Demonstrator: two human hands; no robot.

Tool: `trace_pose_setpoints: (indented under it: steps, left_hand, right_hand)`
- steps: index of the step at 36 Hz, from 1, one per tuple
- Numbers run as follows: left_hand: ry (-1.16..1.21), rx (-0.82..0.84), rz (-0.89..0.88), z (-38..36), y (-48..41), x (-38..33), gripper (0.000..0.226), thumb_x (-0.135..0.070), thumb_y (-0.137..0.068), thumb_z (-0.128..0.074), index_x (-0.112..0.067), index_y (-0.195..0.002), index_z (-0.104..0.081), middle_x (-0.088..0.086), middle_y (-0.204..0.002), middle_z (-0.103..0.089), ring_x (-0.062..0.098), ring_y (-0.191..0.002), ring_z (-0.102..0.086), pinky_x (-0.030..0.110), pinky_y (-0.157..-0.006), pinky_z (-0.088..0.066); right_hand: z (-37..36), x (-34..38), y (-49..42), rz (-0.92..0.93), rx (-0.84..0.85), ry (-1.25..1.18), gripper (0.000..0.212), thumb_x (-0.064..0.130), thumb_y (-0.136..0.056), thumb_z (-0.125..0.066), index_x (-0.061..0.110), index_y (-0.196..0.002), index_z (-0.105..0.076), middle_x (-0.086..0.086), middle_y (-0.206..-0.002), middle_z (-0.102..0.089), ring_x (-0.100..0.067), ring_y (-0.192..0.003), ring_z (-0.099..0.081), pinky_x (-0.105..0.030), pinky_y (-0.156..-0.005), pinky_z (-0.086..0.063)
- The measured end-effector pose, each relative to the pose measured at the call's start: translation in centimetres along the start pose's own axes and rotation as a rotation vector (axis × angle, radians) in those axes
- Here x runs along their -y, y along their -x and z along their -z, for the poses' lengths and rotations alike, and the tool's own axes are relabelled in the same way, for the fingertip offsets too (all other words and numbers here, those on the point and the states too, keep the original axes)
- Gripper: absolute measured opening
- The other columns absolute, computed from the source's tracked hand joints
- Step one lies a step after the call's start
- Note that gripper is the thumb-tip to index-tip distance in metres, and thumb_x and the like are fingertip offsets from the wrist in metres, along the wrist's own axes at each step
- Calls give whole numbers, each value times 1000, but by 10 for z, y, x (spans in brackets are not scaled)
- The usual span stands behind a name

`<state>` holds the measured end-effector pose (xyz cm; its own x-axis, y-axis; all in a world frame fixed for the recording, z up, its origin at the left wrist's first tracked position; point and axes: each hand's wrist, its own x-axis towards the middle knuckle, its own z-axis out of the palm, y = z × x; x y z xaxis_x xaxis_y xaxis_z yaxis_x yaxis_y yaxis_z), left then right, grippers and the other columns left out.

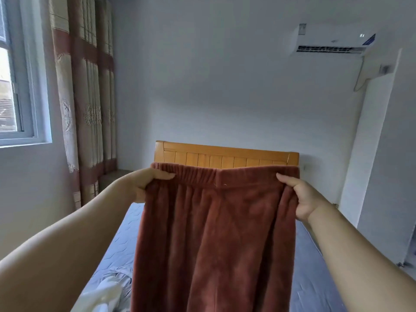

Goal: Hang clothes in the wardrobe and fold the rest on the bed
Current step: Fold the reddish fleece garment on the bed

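Rust-brown fleece trousers (213, 233) with an elastic waistband hang upright in front of me, held up over the bed (117, 248). My left hand (144, 183) grips the left end of the waistband, thumb on the front. My right hand (301, 197) grips the right end the same way. The legs drop out of view at the bottom. The wardrobe is not in view.
The bed has a blue-grey quilted cover and a wooden headboard (225, 157). White and grey clothes (108, 291) lie on the bed at the lower left. A window (13, 86) and curtains (87, 104) stand on the left; an air conditioner (331, 42) hangs at the upper right.
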<state>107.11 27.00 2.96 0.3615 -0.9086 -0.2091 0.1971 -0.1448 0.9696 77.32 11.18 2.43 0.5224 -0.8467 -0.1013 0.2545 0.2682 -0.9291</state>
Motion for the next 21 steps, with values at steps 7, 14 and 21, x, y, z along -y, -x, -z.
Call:
trace_pose_setpoints:
  steps: [7, 14, 21]
  left_hand:
    - [-33, -161, 71, 0, -29, 25, 9, -2, -80, -61, 5, -85, -64, 21, -76, -70, 29, -61, -69, 43, -68, -58]
    - [-52, -445, -286, -61, -46, 43, 27, 13, -82, -52, -11, -94, -55, 11, -83, -56, 26, -79, -58, 38, -80, -53]
    - [-103, -296, -505, -121, -16, 52, 28, 2, -88, -52, -26, -93, -52, 2, -88, -57, 23, -88, -59, 41, -85, -53]
  right_hand:
    - [-8, -22, -23, -107, -172, 142, 14, 17, -89, -62, 4, -83, -62, -11, -53, -64, -20, -42, -64, -36, -42, -55]
    - [-44, -47, -28, 224, -390, 287, 32, 8, -87, -63, 2, -118, -57, -9, -104, -58, -29, -107, -58, -31, -90, -44]
    - [-85, -70, -11, 456, -180, 348, 14, 9, -87, -61, 16, -99, -66, -3, -97, -67, -24, -97, -63, -37, -89, -51]
